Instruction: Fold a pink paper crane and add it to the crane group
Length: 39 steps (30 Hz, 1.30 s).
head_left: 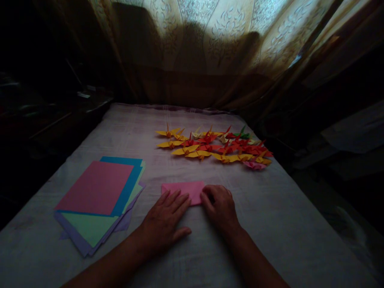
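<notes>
A pink sheet of paper (192, 188), folded into a rectangle, lies flat on the cloth-covered table in front of me. My left hand (168, 214) rests flat on its left part, fingers stretched out and thumb apart. At the paper's right edge, my right hand (219, 206) is closed, with thumb and forefinger pinching the corner. The fingertips of the right hand partly hide that corner.
On the left lies a stack of square paper, with a pink sheet (96, 186) on top of blue, pale green and purple ones. Several folded paper cranes (210, 148) in yellow, red, green and pink stand at the back right. A patterned curtain (192, 52) hangs behind the table (135, 128).
</notes>
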Each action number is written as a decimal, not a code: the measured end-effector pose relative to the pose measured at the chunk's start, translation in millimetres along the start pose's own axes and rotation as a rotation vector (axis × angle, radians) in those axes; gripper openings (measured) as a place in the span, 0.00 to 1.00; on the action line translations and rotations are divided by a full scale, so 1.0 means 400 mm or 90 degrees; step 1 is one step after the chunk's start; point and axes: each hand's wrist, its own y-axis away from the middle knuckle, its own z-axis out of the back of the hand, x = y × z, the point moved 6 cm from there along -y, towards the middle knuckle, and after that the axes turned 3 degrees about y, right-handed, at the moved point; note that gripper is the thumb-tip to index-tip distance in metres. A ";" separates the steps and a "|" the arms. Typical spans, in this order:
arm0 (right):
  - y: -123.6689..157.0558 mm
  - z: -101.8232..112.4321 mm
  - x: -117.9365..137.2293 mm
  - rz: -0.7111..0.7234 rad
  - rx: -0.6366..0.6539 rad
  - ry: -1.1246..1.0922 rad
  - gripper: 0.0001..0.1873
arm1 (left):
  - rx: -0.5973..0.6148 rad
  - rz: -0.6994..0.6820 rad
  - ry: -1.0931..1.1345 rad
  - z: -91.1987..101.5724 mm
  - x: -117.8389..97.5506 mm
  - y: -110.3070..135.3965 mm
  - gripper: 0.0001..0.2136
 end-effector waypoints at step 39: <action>0.010 -0.028 0.012 0.006 0.057 0.082 0.14 | 0.006 0.003 0.033 -0.002 0.003 -0.005 0.32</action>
